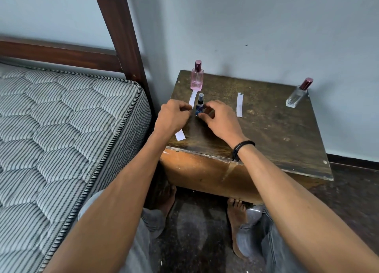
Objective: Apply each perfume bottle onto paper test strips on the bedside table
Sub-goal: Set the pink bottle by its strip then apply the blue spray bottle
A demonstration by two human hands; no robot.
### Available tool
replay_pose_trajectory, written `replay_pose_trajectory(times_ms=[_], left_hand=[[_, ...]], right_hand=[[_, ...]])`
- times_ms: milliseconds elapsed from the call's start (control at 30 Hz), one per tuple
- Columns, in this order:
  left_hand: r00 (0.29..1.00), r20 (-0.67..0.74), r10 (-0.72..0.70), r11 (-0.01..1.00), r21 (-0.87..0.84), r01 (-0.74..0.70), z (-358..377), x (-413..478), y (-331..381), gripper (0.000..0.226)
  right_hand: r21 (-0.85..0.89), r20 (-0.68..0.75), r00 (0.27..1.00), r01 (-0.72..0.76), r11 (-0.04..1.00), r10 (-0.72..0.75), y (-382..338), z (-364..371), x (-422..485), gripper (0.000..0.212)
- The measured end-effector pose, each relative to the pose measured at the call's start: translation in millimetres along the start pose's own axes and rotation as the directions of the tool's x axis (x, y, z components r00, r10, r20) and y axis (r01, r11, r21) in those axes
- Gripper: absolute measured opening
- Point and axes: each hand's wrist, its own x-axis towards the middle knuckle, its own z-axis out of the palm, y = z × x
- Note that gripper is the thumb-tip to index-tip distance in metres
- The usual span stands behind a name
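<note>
A small blue spray bottle (199, 107) with a black top stands upright near the left side of the bedside table (266, 129). My right hand (220, 118) holds its lower part between thumb and curled fingers. My left hand (174, 114) pinches the near end of a white paper strip (192, 97) lying just left of that bottle. A second strip (180, 134) pokes out from under my left wrist. The third strip (239, 104) lies flat to the right of my right hand. A pink perfume bottle (196, 78) stands at the back left, and a clear bottle (297, 94) at the back right.
A striped mattress (61, 139) on a dark wooden bed frame (123, 36) presses close to the table's left side. The wall (266, 26) runs right behind the table. My knees and bare feet (235, 221) are on the dark floor in front of it.
</note>
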Motion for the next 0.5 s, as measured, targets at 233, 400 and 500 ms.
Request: replay_pose_trajectory(times_ms=[233,400,500], left_hand=[[1.000,0.013,0.013,1.000,-0.016,-0.013,6,2,6,0.026],[0.999,0.027,0.033,0.998,-0.060,-0.032,13,2,15,0.033],[0.999,0.040,0.032,0.993,-0.119,-0.027,19,5,18,0.039]], right_hand=[[0.053,0.035,0.999,0.010,0.999,-0.012,6,0,1,0.024],[0.090,0.022,1.000,-0.008,0.996,0.006,12,-6,3,0.020],[0.101,0.005,1.000,-0.018,0.995,0.018,17,-13,4,0.019]])
